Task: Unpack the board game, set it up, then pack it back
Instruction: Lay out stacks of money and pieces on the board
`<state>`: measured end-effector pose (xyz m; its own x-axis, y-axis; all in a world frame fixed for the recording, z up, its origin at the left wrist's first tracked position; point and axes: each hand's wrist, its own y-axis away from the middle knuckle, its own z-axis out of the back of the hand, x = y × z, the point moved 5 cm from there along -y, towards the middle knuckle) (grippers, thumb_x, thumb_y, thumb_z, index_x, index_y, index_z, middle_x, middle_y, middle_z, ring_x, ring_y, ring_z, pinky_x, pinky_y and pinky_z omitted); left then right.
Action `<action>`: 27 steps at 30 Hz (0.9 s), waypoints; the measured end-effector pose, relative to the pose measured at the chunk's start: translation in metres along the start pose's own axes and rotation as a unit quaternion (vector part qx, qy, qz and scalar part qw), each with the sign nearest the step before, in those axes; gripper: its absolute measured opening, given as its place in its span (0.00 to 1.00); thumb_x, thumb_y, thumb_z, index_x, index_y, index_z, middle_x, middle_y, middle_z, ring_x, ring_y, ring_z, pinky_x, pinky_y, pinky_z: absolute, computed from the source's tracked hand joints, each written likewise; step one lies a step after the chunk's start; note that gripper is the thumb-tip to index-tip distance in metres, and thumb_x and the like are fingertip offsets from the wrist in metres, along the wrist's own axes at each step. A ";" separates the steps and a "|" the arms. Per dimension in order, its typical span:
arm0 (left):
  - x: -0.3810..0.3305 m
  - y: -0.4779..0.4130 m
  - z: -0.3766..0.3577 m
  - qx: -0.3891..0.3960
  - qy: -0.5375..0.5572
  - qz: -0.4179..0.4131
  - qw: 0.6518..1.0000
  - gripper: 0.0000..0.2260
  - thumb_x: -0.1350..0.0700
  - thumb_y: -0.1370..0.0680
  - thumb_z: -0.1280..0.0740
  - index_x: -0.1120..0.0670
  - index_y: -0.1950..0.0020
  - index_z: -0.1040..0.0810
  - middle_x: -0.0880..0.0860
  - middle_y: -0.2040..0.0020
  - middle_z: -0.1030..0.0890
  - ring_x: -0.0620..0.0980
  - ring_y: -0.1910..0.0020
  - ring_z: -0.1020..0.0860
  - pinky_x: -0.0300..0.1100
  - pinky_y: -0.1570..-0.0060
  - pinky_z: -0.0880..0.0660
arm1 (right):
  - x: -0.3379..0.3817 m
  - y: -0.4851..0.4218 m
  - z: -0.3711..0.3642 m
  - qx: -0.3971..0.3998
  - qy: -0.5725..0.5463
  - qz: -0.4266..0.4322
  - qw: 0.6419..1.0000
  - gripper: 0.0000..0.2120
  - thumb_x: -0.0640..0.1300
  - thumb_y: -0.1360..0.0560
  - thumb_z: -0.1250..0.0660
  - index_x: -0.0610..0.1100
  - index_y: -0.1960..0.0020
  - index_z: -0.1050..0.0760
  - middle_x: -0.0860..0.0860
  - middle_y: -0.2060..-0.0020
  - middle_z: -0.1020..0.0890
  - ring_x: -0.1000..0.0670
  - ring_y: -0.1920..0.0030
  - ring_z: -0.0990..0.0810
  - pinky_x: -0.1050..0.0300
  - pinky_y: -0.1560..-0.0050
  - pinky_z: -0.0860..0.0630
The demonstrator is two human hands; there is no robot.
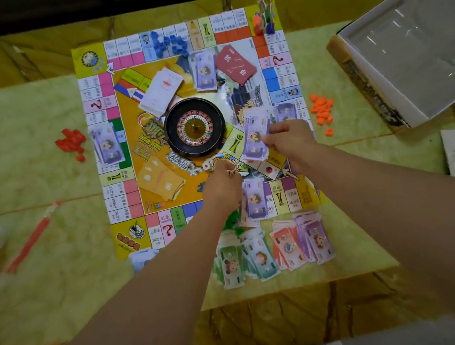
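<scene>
The right hand is pinching a sheaf of purple banknotes over the game board, just right of the roulette wheel. The left hand is curling downward near the wheel, its grip unreadable. A slackening pinch risks spilling notes.

head | worn on person, faces forward and steeply down | close over game board | wide-angle

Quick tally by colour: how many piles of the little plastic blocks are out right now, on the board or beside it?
Red pile: 1
Orange pile: 1
Blue pile: 1
Green pile: 1, partly hidden
Total: 4
</scene>
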<state>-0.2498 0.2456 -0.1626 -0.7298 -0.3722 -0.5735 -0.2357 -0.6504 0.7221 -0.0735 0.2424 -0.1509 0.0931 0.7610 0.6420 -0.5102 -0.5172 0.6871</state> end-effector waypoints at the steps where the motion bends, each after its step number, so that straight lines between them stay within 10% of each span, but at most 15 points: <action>1: -0.001 -0.003 0.000 0.001 -0.003 -0.003 1.000 0.10 0.57 0.18 0.42 0.56 0.37 0.31 0.57 0.57 0.24 0.57 0.63 0.29 0.49 0.62 0.30 | 0.005 -0.007 -0.002 -0.010 0.014 0.008 1.000 0.12 0.33 0.28 0.29 0.37 0.44 0.21 0.40 0.45 0.19 0.45 0.52 0.20 0.53 0.45 0.22; 7: -0.007 -0.020 0.000 0.003 -0.062 0.012 0.998 0.12 0.58 0.19 0.42 0.58 0.35 0.31 0.59 0.42 0.23 0.60 0.45 0.24 0.46 0.53 0.29 | 0.027 -0.043 -0.016 -0.041 0.136 0.059 0.988 0.10 0.34 0.29 0.28 0.49 0.60 0.22 0.49 0.58 0.19 0.45 0.51 0.19 0.48 0.49 0.20; 13: -0.011 -0.026 -0.001 0.000 -0.094 0.016 0.995 0.11 0.59 0.19 0.42 0.60 0.38 0.31 0.61 0.44 0.23 0.61 0.45 0.24 0.46 0.56 0.31 | 0.021 -0.066 -0.020 -0.084 0.260 0.104 0.956 0.10 0.34 0.29 0.30 0.40 0.48 0.23 0.48 0.51 0.19 0.48 0.52 0.22 0.61 0.63 0.33; 20: -0.006 -0.026 -0.002 0.006 -0.067 0.021 0.998 0.11 0.60 0.19 0.43 0.59 0.37 0.31 0.63 0.42 0.23 0.63 0.44 0.24 0.48 0.54 0.28 | 0.019 -0.061 -0.028 -0.084 0.248 0.139 0.955 0.06 0.37 0.25 0.35 0.44 0.51 0.21 0.46 0.46 0.20 0.46 0.51 0.21 0.55 0.54 0.26; 27: -0.015 0.004 -0.006 -0.058 -0.119 -0.047 0.990 0.13 0.61 0.20 0.40 0.61 0.37 0.30 0.62 0.41 0.28 0.62 0.43 0.28 0.49 0.52 0.33 | 0.003 -0.003 -0.010 0.003 0.183 0.220 0.958 0.05 0.37 0.25 0.38 0.44 0.52 0.25 0.47 0.66 0.27 0.52 0.66 0.29 0.63 0.68 0.30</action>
<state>-0.2360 0.2446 -0.1539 -0.8417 -0.1490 -0.5190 -0.2446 -0.7518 0.6124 -0.0799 0.2498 -0.1548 -0.4358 0.5553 0.7083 -0.4271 -0.8203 0.3804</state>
